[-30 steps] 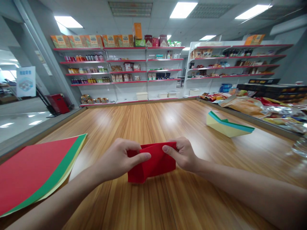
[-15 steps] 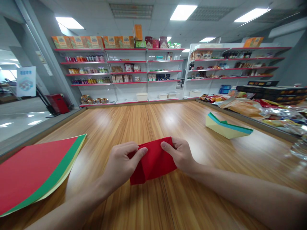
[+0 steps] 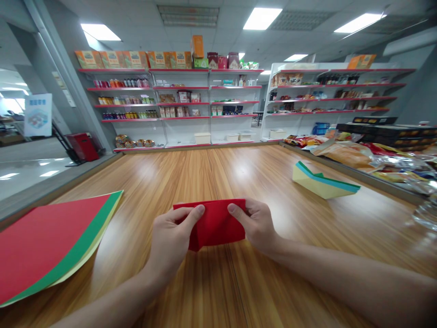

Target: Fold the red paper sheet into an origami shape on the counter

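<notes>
Folded red paper [image 3: 215, 223], held above wooden table [image 3: 239, 182]: left end pinched by left hand [image 3: 170, 239], right end by right hand [image 3: 257, 223].

Your left hand [image 3: 170, 239] and right hand [image 3: 257, 223] pinch the folded red paper [image 3: 215, 223] at its ends over the table [image 3: 211, 177]. Paper sheets [image 3: 51, 246] lie left, a paper boat [image 3: 322, 181] right.

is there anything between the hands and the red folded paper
Nothing visible. The left hand and the right hand both already pinch the red folded paper at its two ends, thumbs on top. The stack of coloured sheets and the folded yellow and blue paper lie well off to the sides on the wooden table.
</notes>
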Demonstrator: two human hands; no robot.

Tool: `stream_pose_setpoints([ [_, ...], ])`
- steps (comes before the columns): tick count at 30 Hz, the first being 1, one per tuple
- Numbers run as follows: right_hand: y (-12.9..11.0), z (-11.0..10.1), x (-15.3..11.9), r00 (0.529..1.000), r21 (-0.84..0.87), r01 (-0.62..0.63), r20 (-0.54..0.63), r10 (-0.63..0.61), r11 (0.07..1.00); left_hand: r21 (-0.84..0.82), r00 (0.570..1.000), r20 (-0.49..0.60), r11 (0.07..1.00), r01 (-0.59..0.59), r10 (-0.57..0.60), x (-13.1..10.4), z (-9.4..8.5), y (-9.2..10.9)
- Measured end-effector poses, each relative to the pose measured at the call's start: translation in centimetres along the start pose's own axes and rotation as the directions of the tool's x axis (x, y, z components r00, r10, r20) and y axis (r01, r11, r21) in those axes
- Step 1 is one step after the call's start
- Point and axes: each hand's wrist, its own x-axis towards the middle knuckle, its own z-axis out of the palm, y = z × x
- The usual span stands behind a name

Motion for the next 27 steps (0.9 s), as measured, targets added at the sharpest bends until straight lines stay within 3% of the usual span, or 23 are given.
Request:
stream_pose_setpoints([
  [6,-0.2,0.3,0.0,0.998,0.113,-0.039,0.044,0.035,0.993,0.352,0.943,-0.074,0.893,-0.28,0.325,-0.2,-0.3,-0.1],
  [11,-0.4,0.3,0.2,0.989,0.148,-0.114,0.112,0.098,0.982,0.458,0.901,-0.042,0.81,-0.367,0.432,-0.3,-0.3,-0.5],
  [19,-0.3,0.1,0.3,0.989,0.088,-0.136,0.078,0.129,0.987,0.343,0.921,0.015,0.864,-0.37,0.389,-0.8,0.1,-0.7],
  [27,-0.6,0.2,0.2,0.989,0.03,-0.123,0.091,0.119,0.992,0.218,0.979,0.0,0.956,-0.198,0.203,-1.2,0.5,-0.6],
])
